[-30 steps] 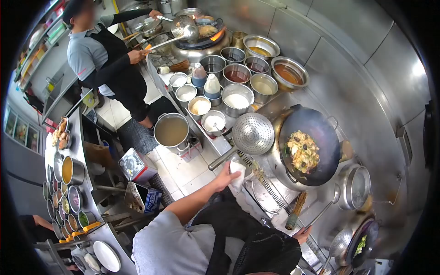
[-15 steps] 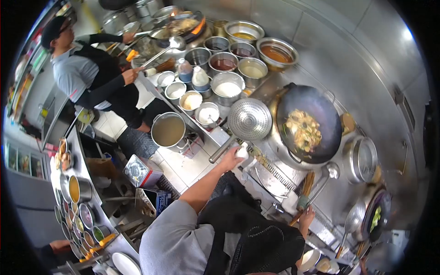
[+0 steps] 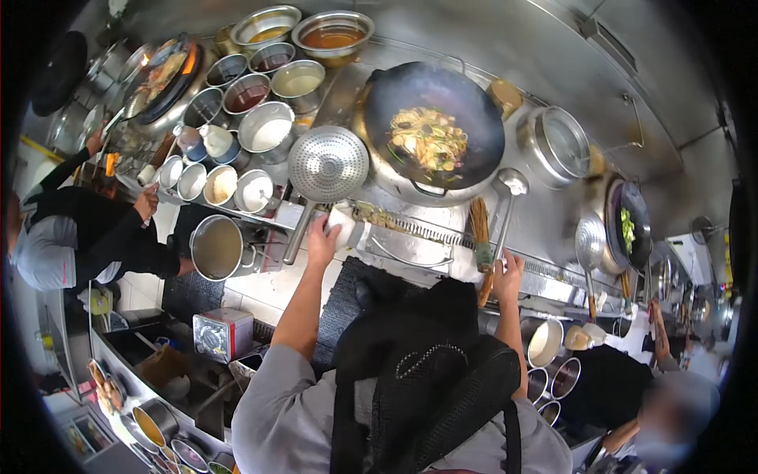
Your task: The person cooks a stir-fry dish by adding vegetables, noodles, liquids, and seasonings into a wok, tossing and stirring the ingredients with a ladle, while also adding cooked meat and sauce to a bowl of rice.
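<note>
My left hand is closed on a folded white cloth at the stove's front edge, beside the handle of a perforated strainer. My right hand is closed around the lower handle of a steel ladle, whose bowl lies up by the wok's right side. Just left of that handle stands a bamboo brush with a green band. Between and beyond my hands sits a large dark wok. Noodle-like strips with bits of green lie in it.
Steel pots of sauces and powders crowd the left, near a stockpot. A co-worker stands at another wok there. On the right are stacked steel pans, a wok with greens and another person.
My view has swung right, so the wok and pots appear further left. A person at the right has come into sight. Both hands keep hold of the cloth and the ladle.
</note>
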Available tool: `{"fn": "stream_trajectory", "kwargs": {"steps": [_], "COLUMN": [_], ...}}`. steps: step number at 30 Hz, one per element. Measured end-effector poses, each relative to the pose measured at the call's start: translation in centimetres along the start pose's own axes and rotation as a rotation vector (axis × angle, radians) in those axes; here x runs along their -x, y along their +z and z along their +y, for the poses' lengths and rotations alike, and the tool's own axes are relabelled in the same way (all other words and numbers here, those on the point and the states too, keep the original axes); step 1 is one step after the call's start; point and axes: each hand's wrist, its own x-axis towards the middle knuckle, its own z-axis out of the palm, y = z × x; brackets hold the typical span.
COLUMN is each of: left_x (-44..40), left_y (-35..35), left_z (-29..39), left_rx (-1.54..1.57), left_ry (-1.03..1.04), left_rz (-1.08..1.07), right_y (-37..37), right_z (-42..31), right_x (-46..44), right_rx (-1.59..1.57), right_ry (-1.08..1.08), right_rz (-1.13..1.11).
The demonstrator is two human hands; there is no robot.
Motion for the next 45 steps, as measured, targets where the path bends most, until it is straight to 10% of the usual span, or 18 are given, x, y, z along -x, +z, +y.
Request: {"fn": "stream_trajectory", "kwargs": {"steps": [22, 36, 45], "left_x": [4.9, 43.2, 52.2], "left_y": [0.2, 4.1, 1.8], "left_z": [1.2, 3.7, 0.4], "left_rx": [-0.128, -0.278, -0.166], "left_ry": [0.152, -0.397, -0.593], "left_rz": [0.352, 0.245, 0.421], "right_y": [-2.1, 13.9, 14.4], "right_z": [-5.8, -6.2, -12.6], "right_x": [1.3, 10.3, 17.0], "right_rx": [-0.351, -0.498, -0.273], "right_ry": [-0.195, -1.066, -1.327], "right_rz": [-0.334, -1.361, -1.501]}}
